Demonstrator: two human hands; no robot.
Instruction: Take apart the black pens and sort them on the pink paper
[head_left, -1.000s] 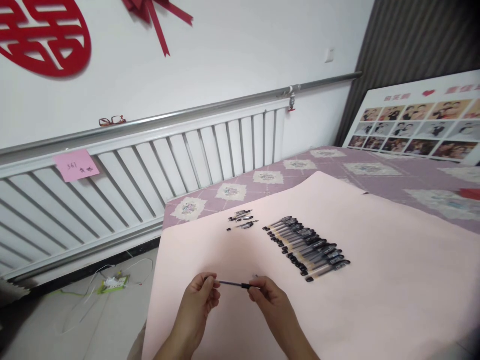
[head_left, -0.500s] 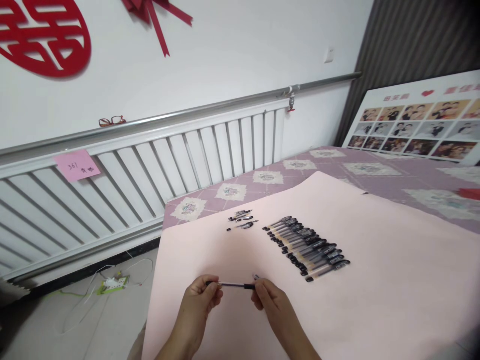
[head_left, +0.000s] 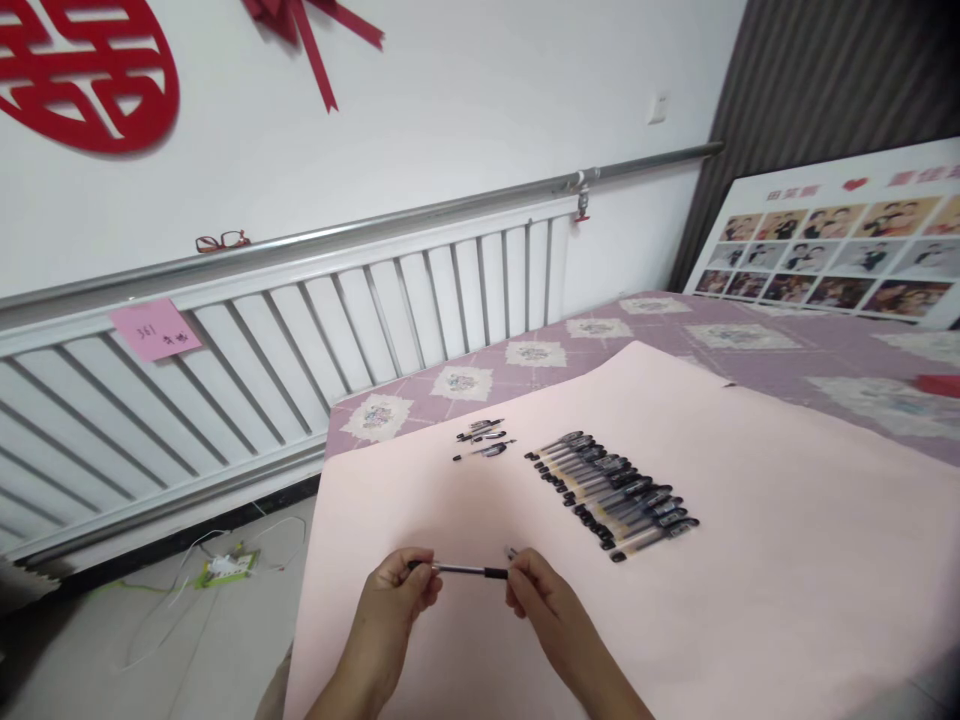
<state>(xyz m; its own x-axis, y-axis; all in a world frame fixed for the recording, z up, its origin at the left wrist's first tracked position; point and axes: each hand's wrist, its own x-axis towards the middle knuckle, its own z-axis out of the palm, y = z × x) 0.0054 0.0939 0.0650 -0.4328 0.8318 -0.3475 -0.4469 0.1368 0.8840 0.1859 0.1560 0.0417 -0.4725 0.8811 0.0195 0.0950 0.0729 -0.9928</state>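
Grip on both sides is closed: the left hand (head_left: pixel 401 590) pinches the left end of a black-ended pen (head_left: pixel 461 569), the right hand (head_left: pixel 536 590) its dark right end. The pen lies level between them, above the near part of the pink sheet (head_left: pixel 787 560); a small piece juts above the right fingers, too small to identify. Far right of the hands lies a neat row of pens (head_left: pixel 611 487), apparently the finished lot. Far left, a smaller cluster (head_left: pixel 491 451), at least one tip bare, seems left to do.
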